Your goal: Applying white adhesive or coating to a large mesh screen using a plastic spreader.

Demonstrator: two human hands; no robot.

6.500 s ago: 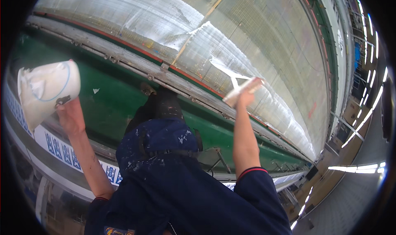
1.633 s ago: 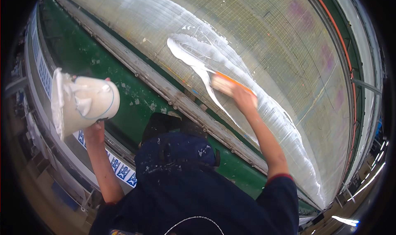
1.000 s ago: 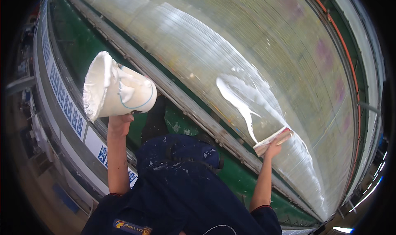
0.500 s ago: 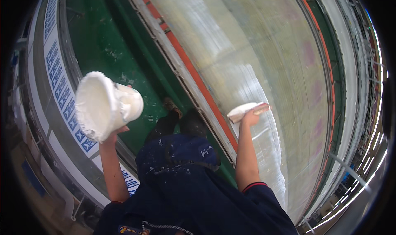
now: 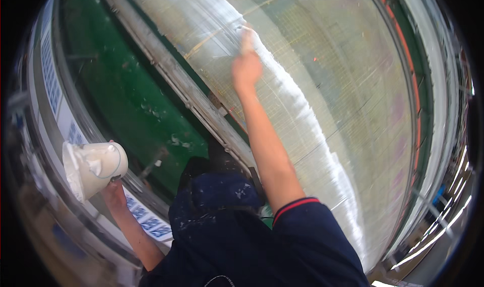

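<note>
My left hand (image 5: 115, 192) is closed under a white plastic bucket (image 5: 108, 161), tipped on its side with its mouth to the left. White paste coats the rim and wall. Stretched far forward, my right hand (image 5: 247, 69) is closed on a spreader (image 5: 247, 39), which is seen nearly edge-on and blurred. The spreader touches the long pale panel (image 5: 348, 95) at the edge of a smeared white layer (image 5: 217, 20). A thick ridge of white paste (image 5: 297, 93) runs from there back toward me along the panel.
A metal rail (image 5: 176, 80) borders the panel's left side, above a green floor (image 5: 116, 85) spotted with white. Farther left lies another long surface with blue-printed white sheets (image 5: 50, 75). An orange strip (image 5: 403, 60) runs along the panel's far right edge.
My right hand has swept forward along the panel with the spreader. The left hand and bucket have moved lower and left, and the bucket has turned more sideways. The view has shifted.
</note>
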